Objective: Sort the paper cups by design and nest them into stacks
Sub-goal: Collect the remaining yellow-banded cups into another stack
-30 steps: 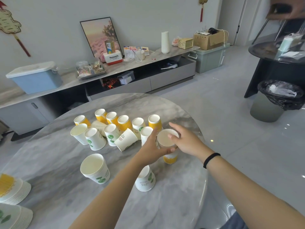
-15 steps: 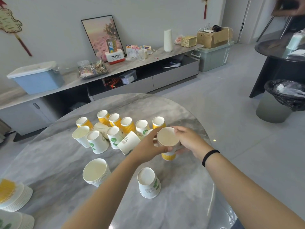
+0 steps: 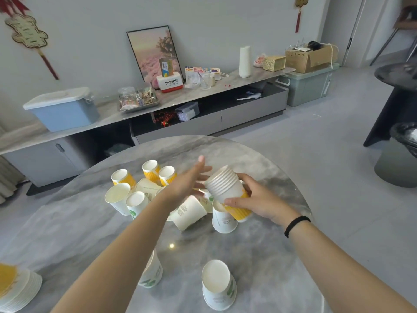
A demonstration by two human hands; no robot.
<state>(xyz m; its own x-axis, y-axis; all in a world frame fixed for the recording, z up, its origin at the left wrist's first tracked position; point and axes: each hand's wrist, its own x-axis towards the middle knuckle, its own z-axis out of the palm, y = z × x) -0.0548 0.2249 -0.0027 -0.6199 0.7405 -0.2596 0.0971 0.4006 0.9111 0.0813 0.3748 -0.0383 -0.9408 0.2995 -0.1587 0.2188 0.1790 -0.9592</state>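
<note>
My right hand (image 3: 259, 202) grips a nested stack of yellow-banded cups (image 3: 225, 188), tilted with its bases pointing up and left, above the round marble table (image 3: 259, 256). My left hand (image 3: 189, 179) is open, fingers spread, just left of the stack and over the cluster. Yellow cups (image 3: 150, 170) stand upside down at the back of the cluster. White cups with green leaves (image 3: 117, 199) stand in front of them, and one white cup (image 3: 189, 212) lies on its side. Near me stand a green-leaf cup (image 3: 217, 284) and a green-leaf stack (image 3: 151, 274), partly hidden by my left arm.
Stacks of paper plates (image 3: 15, 290) lie at the table's near left edge. A low cabinet (image 3: 180, 102) with boxes and a framed picture runs along the back wall. A bin (image 3: 399, 159) and a dark table (image 3: 397, 91) stand at the right.
My right hand has lifted the yellow stack off the table and tipped it. My left hand has let go and opened, reaching over the cluster. The view has shifted.
</note>
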